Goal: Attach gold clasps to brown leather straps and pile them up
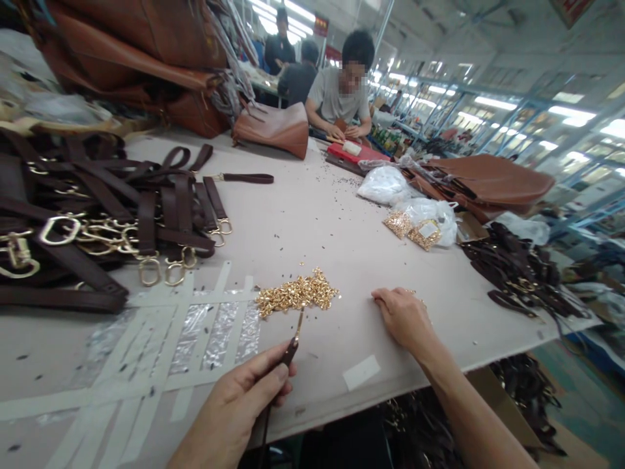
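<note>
My left hand (pixel 244 397) is closed around the end of a dark brown leather strap (pixel 289 352) tipped with a gold metal fitting, which points up toward a heap of small gold metal pieces (pixel 297 294) on the table. My right hand (pixel 403 316) rests knuckles-up on the tabletop just right of that heap, fingers curled under; what they hold, if anything, is hidden.
Many brown straps with gold clasps (pixel 97 228) cover the left of the table (pixel 312 215). Brown leather bags (pixel 146 52) are stacked at the back left. Plastic bags of gold hardware (pixel 420 225) and more straps (pixel 517 273) lie right. A person (pixel 339 94) works opposite.
</note>
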`<action>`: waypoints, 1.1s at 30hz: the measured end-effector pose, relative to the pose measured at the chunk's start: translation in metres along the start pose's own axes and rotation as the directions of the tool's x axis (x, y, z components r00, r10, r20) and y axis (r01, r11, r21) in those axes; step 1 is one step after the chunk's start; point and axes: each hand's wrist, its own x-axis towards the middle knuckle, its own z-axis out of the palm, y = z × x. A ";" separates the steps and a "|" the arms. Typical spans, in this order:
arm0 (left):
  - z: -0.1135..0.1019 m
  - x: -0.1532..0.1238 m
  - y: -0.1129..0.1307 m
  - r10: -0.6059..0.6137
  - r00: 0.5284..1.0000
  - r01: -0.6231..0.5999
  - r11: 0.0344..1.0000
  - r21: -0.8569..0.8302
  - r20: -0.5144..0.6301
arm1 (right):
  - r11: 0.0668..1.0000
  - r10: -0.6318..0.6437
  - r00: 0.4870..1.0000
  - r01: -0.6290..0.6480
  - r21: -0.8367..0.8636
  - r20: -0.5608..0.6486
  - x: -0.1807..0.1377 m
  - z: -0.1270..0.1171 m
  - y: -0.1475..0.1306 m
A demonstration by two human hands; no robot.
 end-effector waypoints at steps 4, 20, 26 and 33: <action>0.007 -0.003 0.008 0.033 0.997 -0.030 0.999 -0.037 0.071 | 0.999 -0.036 0.997 0.037 -0.017 0.062 0.007 -0.002 -0.003; 0.008 0.002 0.011 0.207 0.977 -0.207 0.978 -0.005 0.053 | 0.629 -0.024 0.994 0.096 0.772 -0.104 -0.027 0.001 -0.103; 0.005 0.005 0.001 0.275 0.958 -0.273 0.961 -0.032 0.075 | 0.566 -0.020 0.987 0.145 0.812 -0.162 -0.044 0.007 -0.160; 0.006 0.003 -0.002 0.342 0.938 -0.343 0.939 0.021 0.059 | 0.593 0.063 0.983 0.101 0.799 -0.172 -0.048 0.008 -0.162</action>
